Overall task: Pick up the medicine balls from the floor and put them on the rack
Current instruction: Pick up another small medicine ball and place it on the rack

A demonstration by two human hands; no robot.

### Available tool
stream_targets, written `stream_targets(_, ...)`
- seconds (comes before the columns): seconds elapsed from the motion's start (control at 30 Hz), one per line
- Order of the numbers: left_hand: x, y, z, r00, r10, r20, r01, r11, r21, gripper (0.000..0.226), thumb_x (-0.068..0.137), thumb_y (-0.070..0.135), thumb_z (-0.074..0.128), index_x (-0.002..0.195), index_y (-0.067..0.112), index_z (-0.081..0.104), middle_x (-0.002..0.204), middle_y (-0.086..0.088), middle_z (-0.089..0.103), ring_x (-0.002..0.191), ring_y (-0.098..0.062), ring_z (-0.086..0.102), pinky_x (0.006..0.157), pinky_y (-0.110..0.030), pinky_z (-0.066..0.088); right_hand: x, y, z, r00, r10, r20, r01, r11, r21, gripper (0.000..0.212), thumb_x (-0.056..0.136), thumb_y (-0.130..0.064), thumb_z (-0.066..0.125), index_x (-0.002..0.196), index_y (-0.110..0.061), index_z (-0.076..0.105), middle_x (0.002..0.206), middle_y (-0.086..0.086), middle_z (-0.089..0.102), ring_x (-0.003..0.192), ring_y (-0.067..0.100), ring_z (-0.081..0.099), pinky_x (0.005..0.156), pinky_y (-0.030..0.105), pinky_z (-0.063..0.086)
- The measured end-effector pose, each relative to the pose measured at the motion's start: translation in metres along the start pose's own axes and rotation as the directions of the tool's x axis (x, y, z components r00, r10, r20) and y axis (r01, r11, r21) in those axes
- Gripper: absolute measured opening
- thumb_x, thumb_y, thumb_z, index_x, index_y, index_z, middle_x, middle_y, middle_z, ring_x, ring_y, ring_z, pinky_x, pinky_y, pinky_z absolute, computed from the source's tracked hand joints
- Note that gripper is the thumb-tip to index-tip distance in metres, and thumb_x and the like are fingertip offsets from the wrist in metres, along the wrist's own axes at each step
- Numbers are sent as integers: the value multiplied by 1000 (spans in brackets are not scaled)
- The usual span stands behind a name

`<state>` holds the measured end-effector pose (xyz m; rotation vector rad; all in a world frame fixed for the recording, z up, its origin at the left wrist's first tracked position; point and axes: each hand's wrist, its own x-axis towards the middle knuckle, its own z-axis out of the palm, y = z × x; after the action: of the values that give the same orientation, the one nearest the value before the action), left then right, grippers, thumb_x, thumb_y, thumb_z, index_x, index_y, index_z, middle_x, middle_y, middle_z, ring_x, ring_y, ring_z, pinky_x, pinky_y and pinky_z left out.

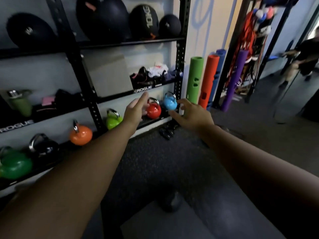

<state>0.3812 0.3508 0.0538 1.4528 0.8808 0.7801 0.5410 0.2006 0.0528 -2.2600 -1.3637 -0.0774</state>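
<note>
Dark speckled rubber floor (155, 152) runs to a pale wall (215, 23) with a blue painted mark, where green, orange and purple foam rollers (194, 80) lean beside hanging bands (248, 40).

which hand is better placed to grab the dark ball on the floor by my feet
Neither clearly. Both the left hand and right hand are empty, open and stretched toward the rack, well above the ball. The ball lies roughly midway between the arms, so using both hands looks best.
</note>
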Motion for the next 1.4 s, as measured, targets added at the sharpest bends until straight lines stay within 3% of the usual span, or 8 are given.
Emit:
stream_targets(0.2, 1, -79, 40, 993, -105, 57, 104, 994, 27, 56, 106, 55, 49, 145, 17, 63, 124, -3, 70, 111, -22, 65, 70, -26, 43, -27, 45, 49, 992, 74, 105, -73, 997, -7, 64, 93, -74, 51, 144, -36, 49, 134, 2, 69, 120, 32, 65, 92, 44, 54)
stream_targets(0.43, 46, -170, 53, 952, -286, 105, 277, 956, 93, 86, 80, 82, 51, 146, 27, 62, 132, 1, 69, 119, -29, 67, 84, -40, 46, -23, 100, 127, 952, 171, 256, -154, 985, -84, 72, 94, -75, 47, 152, -33, 41, 146, 5, 60, 129, 35, 58, 100, 46, 50)
stream_targets(0.57, 93, -207, 55, 935, -333, 122, 319, 940, 117, 80, 89, 80, 52, 147, 26, 62, 137, -1, 67, 121, -29, 65, 94, -43, 44, 8, 118, 169, 920, 226, 321, -203, 974, -104, 75, 93, -78, 43, 155, -35, 38, 153, 2, 53, 138, 32, 50, 108, 48, 44)
stream_targets(0.7, 143, -232, 58, 932, -338, 133, 326, 940, 104, 65, 101, 66, 50, 148, 22, 61, 136, -2, 66, 124, -28, 63, 83, -29, 45, 46, 127, 204, 906, 224, 358, -197, 974, -111, 72, 94, -78, 42, 154, -38, 37, 155, 0, 51, 140, 30, 47, 110, 47, 39)
stream_targets(0.97, 199, -303, 89, 895, -429, 125, 417, 902, 107, 66, 98, 69, 54, 145, 24, 63, 132, 1, 67, 122, -25, 64, 79, -27, 43, 85, 170, 278, 864, 273, 423, -249, 962, -112, 75, 92, -80, 41, 154, -37, 37, 152, 0, 54, 137, 29, 50, 109, 48, 43)
stream_targets(1.13, 204, -396, 108, 843, -529, 97, 516, 846, 136, 61, 99, 64, 55, 145, 25, 62, 133, 2, 65, 125, -24, 61, 75, -22, 41, 76, 229, 358, 787, 297, 541, -271, 954, -129, 76, 90, -82, 41, 154, -41, 36, 151, -1, 54, 135, 28, 51, 107, 49, 46)
stream_targets(1.27, 212, -495, 123, 784, -618, 53, 602, 779, 172, 64, 94, 70, 57, 143, 29, 63, 134, 5, 62, 127, -24, 58, 96, -35, 42, 54, 284, 448, 723, 303, 621, -294, 948, -120, 78, 88, -85, 42, 153, -42, 37, 150, -3, 54, 135, 27, 51, 105, 49, 48)
stream_targets(1.4, 225, -602, 144, 730, -683, 7, 676, 725, 132, 65, 94, 71, 56, 143, 29, 62, 133, 6, 60, 124, -23, 56, 104, -42, 43, 15, 337, 547, 668, 318, 673, -339, 935, -105, 74, 90, -79, 48, 153, -41, 38, 152, -5, 51, 136, 27, 49, 102, 47, 49)
